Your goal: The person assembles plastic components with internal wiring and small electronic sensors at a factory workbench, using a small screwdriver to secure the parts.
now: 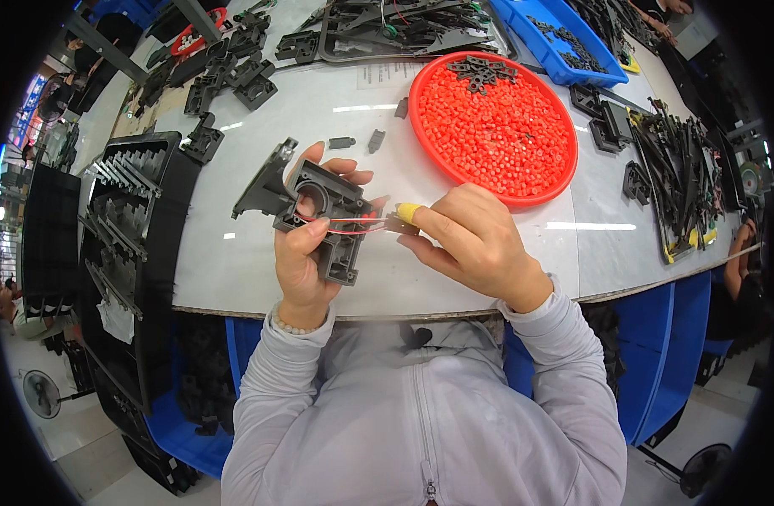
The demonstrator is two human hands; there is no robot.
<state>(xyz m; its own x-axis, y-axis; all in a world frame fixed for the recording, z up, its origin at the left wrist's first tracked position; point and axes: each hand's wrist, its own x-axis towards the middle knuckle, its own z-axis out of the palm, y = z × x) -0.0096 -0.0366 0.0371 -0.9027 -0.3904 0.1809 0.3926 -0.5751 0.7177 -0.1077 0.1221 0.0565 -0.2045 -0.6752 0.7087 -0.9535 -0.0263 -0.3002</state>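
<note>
My left hand (301, 266) is wrapped round a dark grey plastic housing (343, 244), held above the white table. The housing has a round opening and several hollow compartments, and an angled arm sticks out to its left. Thin red and pale wires (353, 224) run from it toward my right hand (475, 240). That hand pinches a small flat dark piece (400, 224) at the wires' end between thumb and forefinger. Yellow tape (409, 212) covers the right forefinger's tip. My fingers partly hide the piece and the back of the housing.
A round red tray (566, 152) of small red parts and some dark pieces stands at the far right. Behind it is a blue bin (602, 78). A black rack (142, 312) of grey parts stands left. Small grey blocks (376, 141) lie beyond my hands.
</note>
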